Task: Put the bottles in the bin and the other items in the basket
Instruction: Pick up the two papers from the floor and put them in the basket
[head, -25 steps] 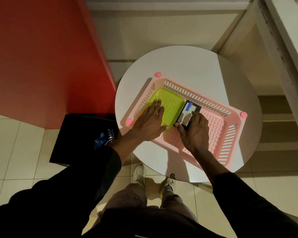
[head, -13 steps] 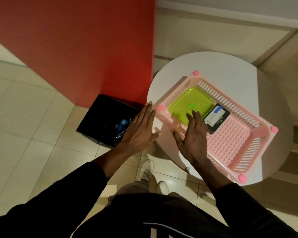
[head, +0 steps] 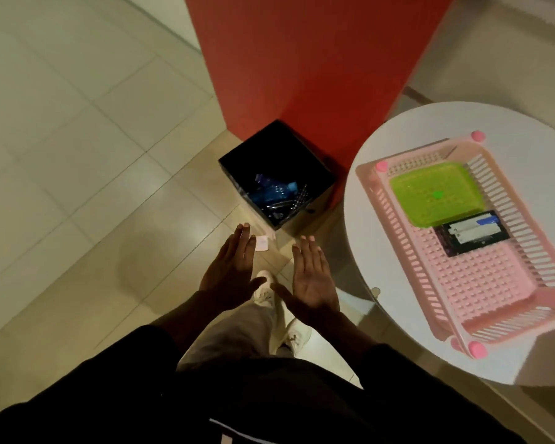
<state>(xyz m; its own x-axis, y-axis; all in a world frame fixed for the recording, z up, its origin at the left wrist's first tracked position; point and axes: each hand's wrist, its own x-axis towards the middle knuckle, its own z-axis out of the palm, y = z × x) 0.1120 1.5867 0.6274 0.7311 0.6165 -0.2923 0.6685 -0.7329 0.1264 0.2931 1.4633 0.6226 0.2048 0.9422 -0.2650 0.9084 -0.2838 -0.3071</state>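
Pink basket (head: 481, 283) holds a black packet (head: 473, 233), label unreadable; left hand (head: 229, 277), right hand (head: 311, 280) empty, fingers (head: 308, 254) straight.

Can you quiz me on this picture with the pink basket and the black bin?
1. True or false: the left hand and the right hand both hold something.
2. Where is the lime green plastic tray? A) on the floor B) in the pink slotted plastic basket C) on the bare tabletop
3. Fill in: the black square bin holds a blue plastic ____.
Key: 1 false; 2 B; 3 bottle.
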